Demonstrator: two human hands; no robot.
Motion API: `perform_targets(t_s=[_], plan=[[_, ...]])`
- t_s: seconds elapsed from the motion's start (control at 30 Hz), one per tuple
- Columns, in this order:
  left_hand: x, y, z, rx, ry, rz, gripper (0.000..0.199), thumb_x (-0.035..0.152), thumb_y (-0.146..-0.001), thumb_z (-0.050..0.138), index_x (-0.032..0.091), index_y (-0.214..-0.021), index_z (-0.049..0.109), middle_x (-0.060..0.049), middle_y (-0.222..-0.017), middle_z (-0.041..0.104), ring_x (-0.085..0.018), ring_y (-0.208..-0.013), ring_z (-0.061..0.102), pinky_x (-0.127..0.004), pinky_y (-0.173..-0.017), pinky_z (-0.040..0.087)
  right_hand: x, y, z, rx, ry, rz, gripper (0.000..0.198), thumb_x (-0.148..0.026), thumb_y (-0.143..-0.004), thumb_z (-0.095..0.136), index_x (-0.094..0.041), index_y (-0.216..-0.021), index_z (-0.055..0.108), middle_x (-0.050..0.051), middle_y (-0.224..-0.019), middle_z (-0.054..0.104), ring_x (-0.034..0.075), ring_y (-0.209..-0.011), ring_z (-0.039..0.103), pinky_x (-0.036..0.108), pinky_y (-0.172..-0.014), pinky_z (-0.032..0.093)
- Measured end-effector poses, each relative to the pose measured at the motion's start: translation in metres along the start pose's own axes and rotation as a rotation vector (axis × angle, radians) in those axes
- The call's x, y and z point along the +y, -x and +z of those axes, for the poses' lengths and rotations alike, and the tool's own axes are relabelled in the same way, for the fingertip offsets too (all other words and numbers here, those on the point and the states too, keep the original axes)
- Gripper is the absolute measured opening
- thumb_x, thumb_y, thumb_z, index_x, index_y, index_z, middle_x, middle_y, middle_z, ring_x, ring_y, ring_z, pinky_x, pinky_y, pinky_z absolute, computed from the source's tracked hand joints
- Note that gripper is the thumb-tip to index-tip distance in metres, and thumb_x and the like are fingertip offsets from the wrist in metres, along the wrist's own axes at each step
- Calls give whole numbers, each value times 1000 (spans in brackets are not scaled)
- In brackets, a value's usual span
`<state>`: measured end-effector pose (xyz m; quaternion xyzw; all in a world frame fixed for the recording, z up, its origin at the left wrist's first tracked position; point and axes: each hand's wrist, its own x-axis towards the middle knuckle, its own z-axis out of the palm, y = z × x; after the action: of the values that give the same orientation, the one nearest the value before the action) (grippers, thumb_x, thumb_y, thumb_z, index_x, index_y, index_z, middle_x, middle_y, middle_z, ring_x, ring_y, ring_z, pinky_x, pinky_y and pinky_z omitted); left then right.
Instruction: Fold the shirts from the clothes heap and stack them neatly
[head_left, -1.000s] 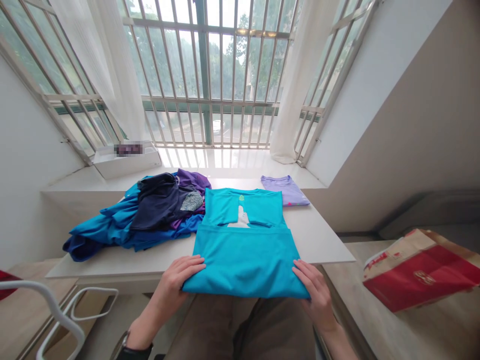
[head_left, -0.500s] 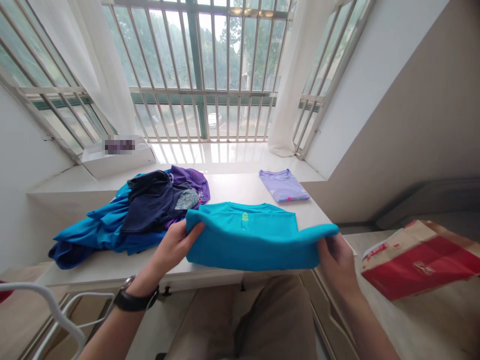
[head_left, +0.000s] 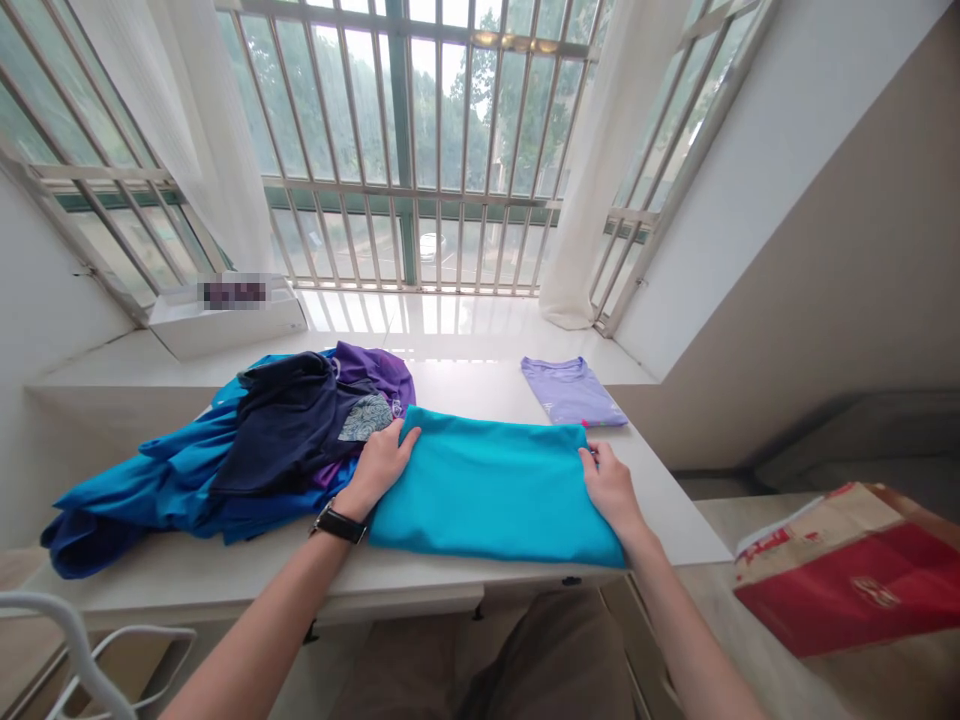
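Observation:
A turquoise T-shirt [head_left: 491, 495], folded into a rectangle, lies at the front of the white table [head_left: 660, 500]. My left hand [head_left: 386, 462] pinches its upper left corner between thumb and fingers. At the upper right corner, my right hand [head_left: 609, 485] has the cloth between thumb and curled fingers. The yellow print seen before on the shirt is now covered by the folded layer. Close to my left hand, a heap of clothes includes a dark navy garment [head_left: 285, 420], a blue garment [head_left: 176, 480] and a purple garment [head_left: 382, 375].
A folded lavender T-shirt [head_left: 574, 390] lies at the table's back right. On the windowsill stands a white box [head_left: 225, 325] at left. A red and brown paper bag [head_left: 847, 580] is right of the table, and a white tubular frame [head_left: 75, 640] is at lower left.
Both hands have moved away from me, carrying the turquoise T-shirt's near edge up and over its far part. The shirt now lies flat with its print covered. The view has shifted slightly.

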<state>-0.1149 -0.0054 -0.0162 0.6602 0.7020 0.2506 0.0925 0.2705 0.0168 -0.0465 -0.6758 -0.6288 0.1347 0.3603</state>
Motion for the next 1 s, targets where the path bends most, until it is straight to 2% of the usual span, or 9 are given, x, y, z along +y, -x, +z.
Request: perform_targets(t_s=[0.17,0.27,0.37,0.47,0.53,0.63,0.73,0.87,1.0], plan=[[8,3,-8,-43,-142,-30,28,38,-100,48,14,-110,59,-13,-89,72,-30,-85,70,-32,-71,49,-5,-1,-8,-20,49,-17,35,-46,-89,44,-19,-103,60,10,-84,71,25,-72,66,37,-69,49],[20,12,-18,35,-254,32,40,30,-98,50,12,-134,48,-17,-109,69,-32,-95,68,-37,-77,51,-14,16,-22,83,150,-122,41,-46,-91,46,-18,-118,56,14,-102,69,28,-81,65,42,-74,51],[36,14,-22,76,-295,316,44,24,-96,52,16,-139,47,-18,-133,58,-33,-118,58,-44,-96,48,-31,49,-28,218,241,-341,38,-45,-95,47,-20,-120,57,17,-115,65,34,-103,60,49,-88,49],[45,11,-14,-160,-231,643,37,31,-97,54,24,-133,56,-11,-141,55,-30,-129,51,-45,-106,43,-49,85,-15,67,254,-492,32,-43,-98,46,-23,-119,60,12,-115,66,31,-109,59,46,-91,49],[43,15,-5,-256,-205,716,40,37,-99,51,26,-136,55,-10,-145,53,-30,-133,49,-45,-107,41,-53,103,-3,-5,327,-523,34,-46,-98,46,-24,-120,61,12,-117,66,32,-110,59,46,-89,50],[35,39,0,-220,-218,679,49,47,-99,49,26,-143,50,-10,-148,51,-32,-135,47,-47,-107,41,-49,112,8,-22,399,-535,39,-51,-98,46,-26,-123,62,12,-122,66,32,-112,60,47,-90,51],[31,78,-7,-151,-260,636,58,55,-94,53,27,-144,49,-11,-146,53,-35,-128,51,-48,-101,45,-45,104,6,-82,415,-536,42,-53,-98,44,-27,-123,64,10,-124,67,30,-115,60,46,-95,50],[30,122,-19,-105,-366,580,53,53,-91,57,27,-138,55,-12,-140,58,-35,-110,60,-49,-89,50,-59,83,3,-274,454,-562,52,-59,-99,38,-27,-132,62,7,-138,62,32,-131,51,52,-107,41],[27,138,-25,-81,-421,556,49,47,-91,60,25,-134,58,-12,-134,62,-34,-103,62,-49,-85,51,-87,62,14,-500,469,-540,64,-65,-98,32,-25,-144,51,6,-154,46,35,-144,34,59,-115,29]])
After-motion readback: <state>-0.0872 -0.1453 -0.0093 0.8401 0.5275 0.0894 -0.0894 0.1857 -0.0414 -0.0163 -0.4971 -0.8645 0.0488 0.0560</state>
